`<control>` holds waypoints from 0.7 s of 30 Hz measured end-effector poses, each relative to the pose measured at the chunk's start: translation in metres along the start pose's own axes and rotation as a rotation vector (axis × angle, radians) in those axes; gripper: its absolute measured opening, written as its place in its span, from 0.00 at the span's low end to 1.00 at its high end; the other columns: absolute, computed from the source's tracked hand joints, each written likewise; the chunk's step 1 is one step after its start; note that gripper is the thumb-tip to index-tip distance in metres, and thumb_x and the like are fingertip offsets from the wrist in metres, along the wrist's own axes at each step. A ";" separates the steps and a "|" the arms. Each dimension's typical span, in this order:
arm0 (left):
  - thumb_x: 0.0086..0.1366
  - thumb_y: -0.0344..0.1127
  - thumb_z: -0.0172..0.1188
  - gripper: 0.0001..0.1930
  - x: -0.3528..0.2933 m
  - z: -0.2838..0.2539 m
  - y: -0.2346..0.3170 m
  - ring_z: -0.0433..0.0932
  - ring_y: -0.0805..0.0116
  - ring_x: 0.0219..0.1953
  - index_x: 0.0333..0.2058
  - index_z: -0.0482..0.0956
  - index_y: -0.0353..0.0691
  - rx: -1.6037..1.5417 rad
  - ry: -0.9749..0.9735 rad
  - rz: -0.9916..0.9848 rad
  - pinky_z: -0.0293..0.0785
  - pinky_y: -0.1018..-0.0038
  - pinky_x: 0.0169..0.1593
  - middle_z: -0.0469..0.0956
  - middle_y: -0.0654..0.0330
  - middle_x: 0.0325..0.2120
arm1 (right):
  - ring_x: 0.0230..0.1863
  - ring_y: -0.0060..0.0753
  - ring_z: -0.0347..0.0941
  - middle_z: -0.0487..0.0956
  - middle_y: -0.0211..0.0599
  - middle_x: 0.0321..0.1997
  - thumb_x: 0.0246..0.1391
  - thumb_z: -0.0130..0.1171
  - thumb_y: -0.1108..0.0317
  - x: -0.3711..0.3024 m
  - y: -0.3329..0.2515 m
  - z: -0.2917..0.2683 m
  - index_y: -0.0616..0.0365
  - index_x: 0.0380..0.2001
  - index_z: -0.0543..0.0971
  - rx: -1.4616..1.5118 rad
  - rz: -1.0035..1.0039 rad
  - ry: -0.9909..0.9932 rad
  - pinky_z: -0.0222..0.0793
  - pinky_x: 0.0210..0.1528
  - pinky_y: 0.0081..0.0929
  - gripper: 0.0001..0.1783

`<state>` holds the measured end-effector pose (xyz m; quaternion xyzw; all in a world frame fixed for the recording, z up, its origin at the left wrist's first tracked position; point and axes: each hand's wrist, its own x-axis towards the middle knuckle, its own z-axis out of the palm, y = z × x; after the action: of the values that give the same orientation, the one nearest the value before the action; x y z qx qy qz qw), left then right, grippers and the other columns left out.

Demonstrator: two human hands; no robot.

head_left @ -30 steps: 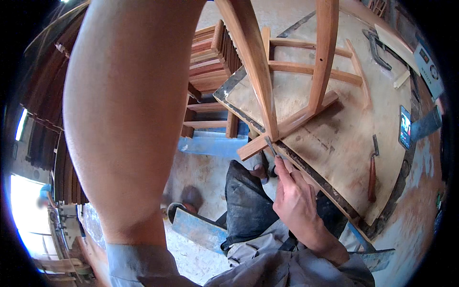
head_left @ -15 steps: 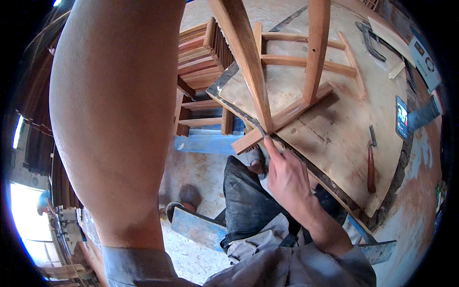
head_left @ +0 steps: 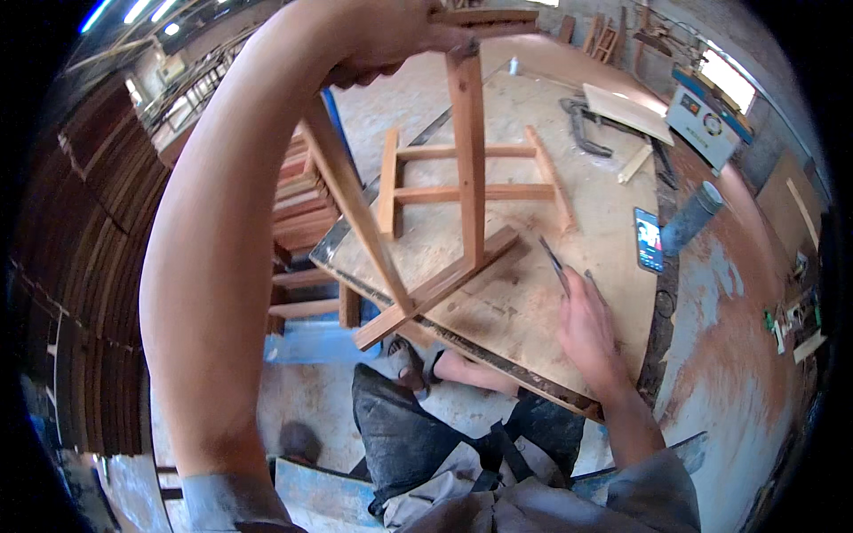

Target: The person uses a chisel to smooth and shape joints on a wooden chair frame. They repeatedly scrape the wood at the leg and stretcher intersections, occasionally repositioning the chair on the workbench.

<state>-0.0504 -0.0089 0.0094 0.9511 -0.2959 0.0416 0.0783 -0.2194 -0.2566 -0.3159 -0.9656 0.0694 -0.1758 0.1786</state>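
Observation:
A wooden frame with two slanting legs (head_left: 468,160) stands on the worktable, its lower crosspiece (head_left: 444,284) reaching over the near edge. My left hand (head_left: 391,40), high at the top of the view, is closed on the frame's upper end; its fingers are partly hidden by my forearm. Over the right part of the table, my right hand (head_left: 588,338) is closed on a thin dark blade-like tool (head_left: 553,258) that points away from me. Close beside those fingers shows the metal end of a second hand tool (head_left: 595,286); the rest of it is hidden under the hand.
Another wooden frame (head_left: 471,192) lies flat on the worktable (head_left: 524,315). Behind it are a clamp (head_left: 582,129) and a pale board (head_left: 629,114). A phone (head_left: 649,238) leans against a grey cylinder (head_left: 693,218) at the right edge. Stacked wooden parts (head_left: 306,200) stand left of the table.
My right hand has moved from the crosspiece joint to the hand tool lying on the table, still holding the thin tool. The view has tilted up, bringing my left hand into sight.

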 end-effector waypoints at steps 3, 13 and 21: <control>0.70 0.61 0.60 0.26 0.002 0.013 0.002 0.71 0.74 0.11 0.45 0.83 0.40 0.002 0.151 0.102 0.67 0.73 0.14 0.70 0.65 0.12 | 0.55 0.58 0.74 0.78 0.53 0.54 0.58 0.59 0.72 0.032 0.028 0.017 0.62 0.62 0.71 -0.155 -0.103 0.026 0.70 0.58 0.50 0.27; 0.70 0.63 0.61 0.29 -0.001 0.012 0.012 0.67 0.79 0.08 0.51 0.83 0.41 0.028 0.169 0.036 0.63 0.77 0.11 0.68 0.68 0.11 | 0.56 0.59 0.72 0.74 0.52 0.54 0.59 0.62 0.65 -0.074 0.058 -0.008 0.63 0.61 0.70 -0.187 0.067 0.137 0.70 0.59 0.52 0.29; 0.70 0.58 0.63 0.23 -0.029 0.000 -0.013 0.67 0.81 0.14 0.49 0.87 0.46 -0.022 0.243 -0.072 0.61 0.77 0.18 0.72 0.68 0.15 | 0.53 0.56 0.77 0.77 0.55 0.52 0.70 0.48 0.66 -0.067 0.060 -0.022 0.62 0.60 0.72 -0.197 -0.007 -0.008 0.77 0.57 0.47 0.20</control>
<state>-0.0667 0.0172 0.0043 0.9481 -0.2506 0.1505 0.1255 -0.2939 -0.3058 -0.3395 -0.9794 0.0826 -0.1651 0.0824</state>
